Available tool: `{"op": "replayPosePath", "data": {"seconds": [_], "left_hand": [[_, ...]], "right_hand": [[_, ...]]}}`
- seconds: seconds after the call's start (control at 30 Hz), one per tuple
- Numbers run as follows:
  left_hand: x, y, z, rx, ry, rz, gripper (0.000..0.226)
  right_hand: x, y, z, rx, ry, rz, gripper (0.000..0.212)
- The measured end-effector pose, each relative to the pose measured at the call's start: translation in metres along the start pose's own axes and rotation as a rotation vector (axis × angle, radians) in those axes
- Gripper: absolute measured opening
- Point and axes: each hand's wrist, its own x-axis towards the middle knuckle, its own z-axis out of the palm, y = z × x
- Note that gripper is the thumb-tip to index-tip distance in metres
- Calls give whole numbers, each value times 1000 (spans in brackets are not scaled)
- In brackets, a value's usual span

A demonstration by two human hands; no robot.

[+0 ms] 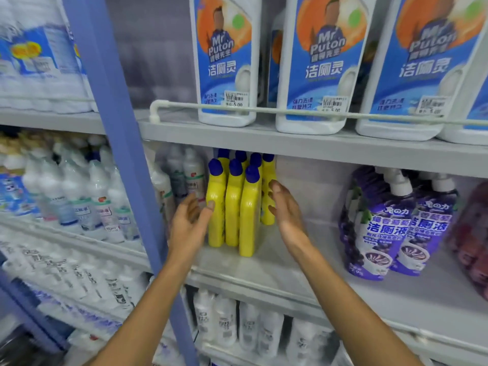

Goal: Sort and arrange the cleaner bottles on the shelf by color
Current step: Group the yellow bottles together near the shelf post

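Observation:
Several yellow cleaner bottles [241, 207] with blue caps stand upright in a tight cluster on the middle shelf [290, 270]. My left hand [188, 220] is at the cluster's left side, fingers relaxed, thumb tip touching the leftmost yellow bottle. My right hand [284, 207] is open at the cluster's right side, its fingers against the rightmost yellow bottle. Purple cleaner bottles [390, 228] with white caps stand further right on the same shelf. White bottles [182, 180] stand just left of the yellow ones.
Large white bottles with blue labels [227, 62] line the upper shelf behind a white rail [264, 110]. A blue upright post [126, 159] divides the shelving. More white bottles fill the left bay [79, 202] and the lower shelf [237, 323]. Reddish packs [472, 233] sit at far right.

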Motion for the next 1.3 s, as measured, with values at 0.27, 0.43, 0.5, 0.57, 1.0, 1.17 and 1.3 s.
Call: {"op": "replayPosePath", "data": {"seconds": [0.27, 0.43, 0.5, 0.57, 1.0, 1.17, 1.3], "left_hand": [[38, -25, 24, 49, -34, 35, 25], [37, -34, 19, 44, -40, 16, 30], [33, -33, 16, 18, -62, 11, 35], [22, -29, 11, 6, -100, 6, 38], [-37, -3, 9, 159, -373, 81, 71], [-30, -12, 50, 179, -312, 130, 47], [-24, -18, 93, 216, -243, 174, 42]], "right_hand": [[14, 22, 33, -277, 17, -186, 75], [16, 19, 17, -325, 6, -184, 67], [14, 16, 8, -323, 4, -123, 65], [5, 12, -4, -335, -1, -100, 63], [-44, 5, -67, -344, 106, -84, 63], [-48, 12, -70, -489, 215, -199, 56], [-39, 12, -82, -559, 214, -227, 49]]}}
